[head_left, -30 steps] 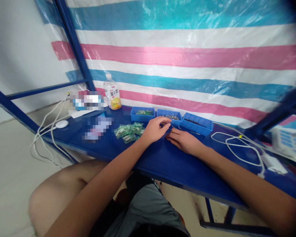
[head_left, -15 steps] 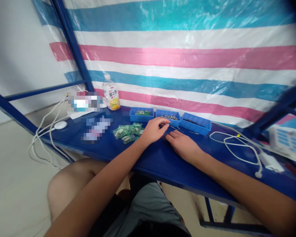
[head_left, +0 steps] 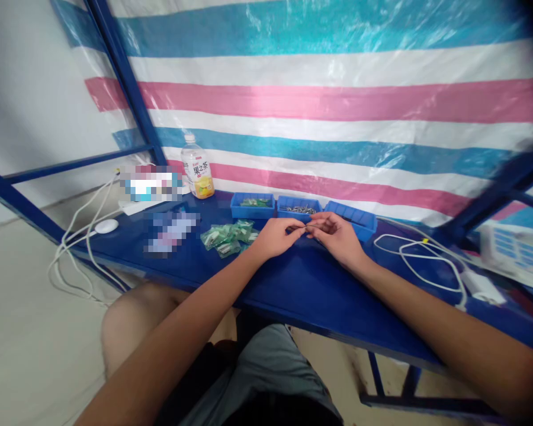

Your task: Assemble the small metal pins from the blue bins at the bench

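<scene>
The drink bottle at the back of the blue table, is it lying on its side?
No. The bottle stands upright, cap on top, at the back of the table left of the three blue trays.

So there's a thin little metal pin (head_left: 307, 227), silvery, too small to make out properly. It's lying roughly level, pointing 9 to 3 o'clock, and hanging just above the blue counter (head_left: 302, 284), pinched at both ends between fingertips. It's sitting right at 6 o'clock of the middle blue bin (head_left: 298, 207), which is holding more of the same.
</scene>
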Tool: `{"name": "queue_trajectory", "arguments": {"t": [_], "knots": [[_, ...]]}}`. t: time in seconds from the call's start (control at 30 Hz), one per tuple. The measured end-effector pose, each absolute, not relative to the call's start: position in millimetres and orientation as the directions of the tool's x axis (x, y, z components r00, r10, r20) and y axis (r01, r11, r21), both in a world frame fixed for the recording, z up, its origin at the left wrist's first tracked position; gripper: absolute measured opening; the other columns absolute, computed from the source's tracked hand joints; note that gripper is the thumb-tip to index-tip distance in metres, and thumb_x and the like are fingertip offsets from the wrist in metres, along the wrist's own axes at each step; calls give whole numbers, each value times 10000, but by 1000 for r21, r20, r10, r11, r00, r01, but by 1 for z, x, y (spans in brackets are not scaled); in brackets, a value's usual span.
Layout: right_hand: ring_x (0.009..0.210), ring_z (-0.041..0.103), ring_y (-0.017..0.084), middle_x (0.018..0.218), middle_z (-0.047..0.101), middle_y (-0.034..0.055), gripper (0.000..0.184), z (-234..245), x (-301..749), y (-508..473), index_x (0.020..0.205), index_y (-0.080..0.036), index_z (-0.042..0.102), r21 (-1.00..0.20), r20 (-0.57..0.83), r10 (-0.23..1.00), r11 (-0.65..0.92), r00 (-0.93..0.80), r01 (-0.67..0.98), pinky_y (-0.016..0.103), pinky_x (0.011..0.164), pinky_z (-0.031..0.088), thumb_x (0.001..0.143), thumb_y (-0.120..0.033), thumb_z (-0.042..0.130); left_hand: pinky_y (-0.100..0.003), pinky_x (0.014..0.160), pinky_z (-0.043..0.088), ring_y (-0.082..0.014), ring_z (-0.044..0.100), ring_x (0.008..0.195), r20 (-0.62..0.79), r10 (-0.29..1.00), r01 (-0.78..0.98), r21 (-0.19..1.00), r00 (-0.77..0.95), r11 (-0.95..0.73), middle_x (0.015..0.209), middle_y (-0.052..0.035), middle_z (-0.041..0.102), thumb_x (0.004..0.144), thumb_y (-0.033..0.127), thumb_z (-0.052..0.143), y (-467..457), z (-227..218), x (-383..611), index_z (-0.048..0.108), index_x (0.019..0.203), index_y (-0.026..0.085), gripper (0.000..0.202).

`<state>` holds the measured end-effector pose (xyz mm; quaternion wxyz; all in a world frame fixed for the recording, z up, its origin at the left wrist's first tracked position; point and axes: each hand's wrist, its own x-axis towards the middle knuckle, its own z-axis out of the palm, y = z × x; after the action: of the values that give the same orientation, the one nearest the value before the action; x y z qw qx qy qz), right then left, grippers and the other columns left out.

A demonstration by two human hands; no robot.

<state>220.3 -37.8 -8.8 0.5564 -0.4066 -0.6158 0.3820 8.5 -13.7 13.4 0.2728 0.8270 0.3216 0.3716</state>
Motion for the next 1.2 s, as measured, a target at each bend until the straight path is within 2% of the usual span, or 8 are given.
{"name": "queue_trajectory", "arguments": {"t": [0.13,0.3,0.47,0.6,0.73,0.83,0.97,1.2], "knots": [[870,758,232,981,793,65,392,-8,223,-40,1166,-229,706,-881,411,909,414,-63,229,399,814,631,859,-439,830,-316,932,587,-204,772,958,443,739,305,710,508,-635,1060,-51,833,991,273,656,-13,15,8,796,1047,186,175],[798,750,234,937,800,40,356,-5,220,-48,1276,-246,701,-685,505,851,497,-144,533,404,793,615,930,-330,713,-322,907,595,-215,776,994,469,754,223,761,460,-609,1075,-72,821,989,283,677,-10,12,8,756,1089,182,163],[849,773,234,970,813,24,511,-1,221,-50,1472,-261,613,-636,534,824,539,-189,552,369,761,612,962,-267,622,-332,932,598,-213,783,1004,474,771,175,792,426,-584,1099,-82,822,998,292,687,-9,11,8,676,1285,186,306],[800,777,239,996,831,52,338,1,228,-47,1298,-241,703,-608,534,833,498,-146,618,333,639,574,971,-271,623,-345,897,615,-210,794,906,429,775,191,806,464,-560,978,-87,831,1038,309,626,-10,9,10,696,1314,168,318],[849,777,254,1014,826,77,184,3,229,-45,1111,-235,742,-572,592,799,513,-112,640,353,689,581,986,-355,681,-369,921,637,-222,813,937,408,745,133,827,527,-547,1025,-113,837,1037,256,610,-8,1,12,672,1418,156,399],[864,749,246,989,796,77,150,4,228,-44,1004,-238,758,-518,642,752,571,-152,637,364,723,584,983,-377,705,-395,1002,628,-241,801,1066,440,723,130,802,533,-584,1198,-127,815,1029,230,600,-7,-1,13,714,1381,166,376],[834,715,234,943,752,64,121,1,228,-42,1010,-239,757,-507,655,733,605,-182,614,364,697,574,951,-342,740,-424,1051,619,-269,781,1143,435,743,155,803,510,-576,1291,-118,789,1003,281,651,-8,3,13,772,1288,171,328],[934,724,249,1036,759,71,226,-5,224,-41,1112,-253,760,-643,565,799,583,-205,497,379,733,595,934,-393,758,-382,993,637,-235,802,1026,470,766,107,819,440,-564,1105,-111,830,930,167,708,-3,2,11,782,1142,156,225]]}}
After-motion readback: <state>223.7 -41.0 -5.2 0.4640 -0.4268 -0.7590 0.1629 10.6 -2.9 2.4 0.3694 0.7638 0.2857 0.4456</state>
